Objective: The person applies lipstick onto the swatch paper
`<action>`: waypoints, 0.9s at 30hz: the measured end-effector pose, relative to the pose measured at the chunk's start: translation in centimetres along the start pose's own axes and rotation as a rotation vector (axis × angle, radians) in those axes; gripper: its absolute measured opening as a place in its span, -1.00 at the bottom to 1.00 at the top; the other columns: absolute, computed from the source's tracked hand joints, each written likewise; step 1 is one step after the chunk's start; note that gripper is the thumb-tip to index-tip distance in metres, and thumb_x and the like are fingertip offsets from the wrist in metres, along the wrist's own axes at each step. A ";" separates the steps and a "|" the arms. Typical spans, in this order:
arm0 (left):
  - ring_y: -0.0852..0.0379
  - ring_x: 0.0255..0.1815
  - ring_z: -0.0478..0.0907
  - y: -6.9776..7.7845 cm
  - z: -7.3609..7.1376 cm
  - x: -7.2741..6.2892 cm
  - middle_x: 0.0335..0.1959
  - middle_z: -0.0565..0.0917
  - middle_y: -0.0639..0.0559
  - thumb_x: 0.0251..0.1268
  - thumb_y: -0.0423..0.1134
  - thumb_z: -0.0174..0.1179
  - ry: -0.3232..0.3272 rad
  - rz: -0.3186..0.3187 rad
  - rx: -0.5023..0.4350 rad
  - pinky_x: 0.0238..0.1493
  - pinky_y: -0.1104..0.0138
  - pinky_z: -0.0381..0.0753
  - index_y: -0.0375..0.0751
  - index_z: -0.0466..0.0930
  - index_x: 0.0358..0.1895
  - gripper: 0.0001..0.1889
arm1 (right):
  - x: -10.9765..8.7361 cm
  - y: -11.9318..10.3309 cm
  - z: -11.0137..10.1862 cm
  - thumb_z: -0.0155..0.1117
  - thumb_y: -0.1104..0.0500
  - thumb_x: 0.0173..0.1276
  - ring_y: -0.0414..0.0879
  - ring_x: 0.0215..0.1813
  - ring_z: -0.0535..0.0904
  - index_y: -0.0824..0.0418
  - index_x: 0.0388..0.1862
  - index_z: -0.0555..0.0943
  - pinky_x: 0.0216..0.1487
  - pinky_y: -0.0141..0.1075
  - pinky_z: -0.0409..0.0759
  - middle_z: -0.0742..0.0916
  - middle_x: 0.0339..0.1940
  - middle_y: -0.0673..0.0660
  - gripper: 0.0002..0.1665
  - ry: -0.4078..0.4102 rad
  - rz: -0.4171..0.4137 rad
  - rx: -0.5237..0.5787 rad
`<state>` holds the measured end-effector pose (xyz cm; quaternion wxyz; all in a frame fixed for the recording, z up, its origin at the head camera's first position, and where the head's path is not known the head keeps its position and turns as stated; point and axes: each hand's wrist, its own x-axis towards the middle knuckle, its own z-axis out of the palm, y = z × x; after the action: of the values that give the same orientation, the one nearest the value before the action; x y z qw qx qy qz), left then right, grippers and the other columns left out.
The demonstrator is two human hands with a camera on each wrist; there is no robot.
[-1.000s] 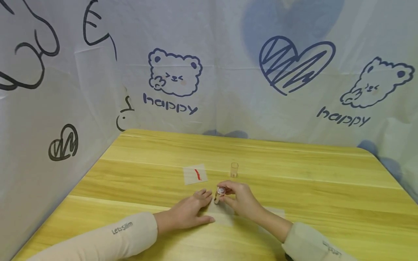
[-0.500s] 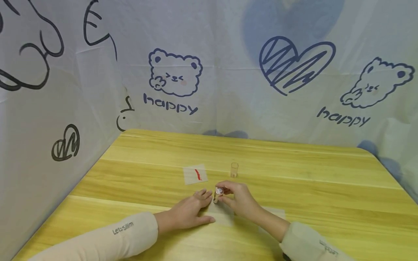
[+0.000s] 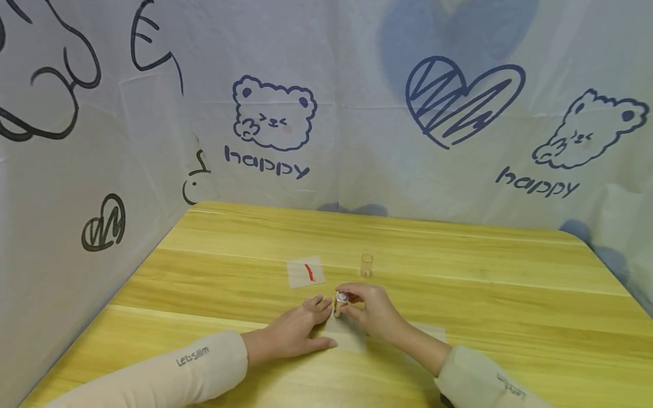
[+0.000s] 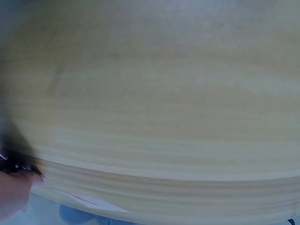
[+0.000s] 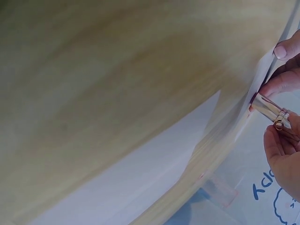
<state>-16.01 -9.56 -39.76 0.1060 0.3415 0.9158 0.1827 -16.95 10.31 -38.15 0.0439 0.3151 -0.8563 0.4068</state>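
In the head view my left hand [image 3: 293, 330] lies flat, fingers spread, at the left edge of a white paper sheet [image 3: 352, 341]. My right hand [image 3: 378, 313] pinches a small stamp [image 3: 340, 304] between thumb and fingers, just beside the left fingertips. The stamp has a pale square top and a shiny, narrow body. Its dark reddish lower end meets the paper in the right wrist view, where the body [image 5: 268, 108] shows side-on. A clear cap [image 3: 366, 265] stands upright beyond the right hand. Fingers partly cover the stamp.
Left of the cap lies a white paper square [image 3: 305, 273] with a red stroke on it. Another white sheet [image 3: 431, 331] sits partly under the right forearm. The wooden table [image 3: 490, 272] ends at a printed cloth backdrop [image 3: 357, 141].
The right hand has moved slightly left with the stamp, which now stands a bit more upright over the paper. My left hand stays in place.
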 end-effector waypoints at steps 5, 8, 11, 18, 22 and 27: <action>-0.24 0.41 0.14 0.0 -0.1 0.0 0.36 0.27 -0.25 0.25 0.13 0.11 0.005 0.005 0.000 0.33 -0.04 0.27 -0.40 0.32 0.27 -0.29 | 0.0 0.3 0.1 0.31 0.36 0.13 0.05 -0.16 0.67 0.47 -0.05 0.56 -0.14 -0.34 0.67 0.72 -0.17 0.29 -0.62 0.027 -0.053 0.009; -0.24 0.41 0.14 0.1 -0.1 0.0 0.36 0.27 -0.24 0.25 0.13 0.11 0.002 0.004 0.000 0.33 -0.04 0.27 -0.40 0.33 0.26 -0.29 | 0.0 1.5 0.5 0.31 0.28 0.17 -0.03 -0.18 0.67 0.45 -0.04 0.56 -0.19 -0.38 0.66 0.72 -0.18 0.26 -0.61 0.052 -0.130 0.004; -0.24 0.41 0.14 0.1 -0.1 0.0 0.36 0.27 -0.24 0.25 0.13 0.11 0.000 0.004 0.004 0.33 -0.04 0.28 -0.41 0.33 0.26 -0.29 | 0.0 1.5 0.5 0.30 0.24 0.19 -0.05 -0.18 0.67 0.44 -0.03 0.57 -0.20 -0.39 0.66 0.73 -0.18 0.25 -0.61 0.057 -0.154 -0.002; -0.24 0.41 0.15 0.2 -0.1 0.0 0.36 0.28 -0.25 0.25 0.11 0.12 -0.001 0.008 0.013 0.33 -0.02 0.28 -0.42 0.33 0.25 -0.29 | 0.1 0.1 0.0 0.31 0.37 0.13 0.07 -0.13 0.67 0.47 -0.04 0.57 -0.11 -0.32 0.67 0.72 -0.13 0.29 -0.62 -0.001 -0.036 -0.017; -0.24 0.41 0.15 0.3 -0.1 -0.1 0.36 0.28 -0.25 0.25 0.11 0.12 -0.001 0.007 0.016 0.33 -0.03 0.28 -0.42 0.33 0.25 -0.29 | 0.1 -0.1 0.0 0.31 0.38 0.13 0.06 -0.12 0.67 0.47 -0.03 0.56 -0.10 -0.33 0.66 0.71 -0.11 0.29 -0.61 -0.027 -0.011 -0.028; -0.24 0.41 0.13 0.3 -0.1 -0.1 0.37 0.26 -0.24 0.25 0.11 0.11 -0.008 -0.002 0.011 0.34 -0.04 0.26 -0.42 0.32 0.26 -0.29 | 0.2 -0.1 0.1 0.32 0.40 0.11 0.06 -0.14 0.67 0.48 -0.04 0.56 -0.11 -0.31 0.67 0.72 -0.13 0.30 -0.61 -0.027 -0.030 -0.034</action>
<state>-15.80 -9.46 -39.50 0.1080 0.3421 0.9166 0.1762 -17.02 10.14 -38.11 0.0437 0.3327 -0.8587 0.3874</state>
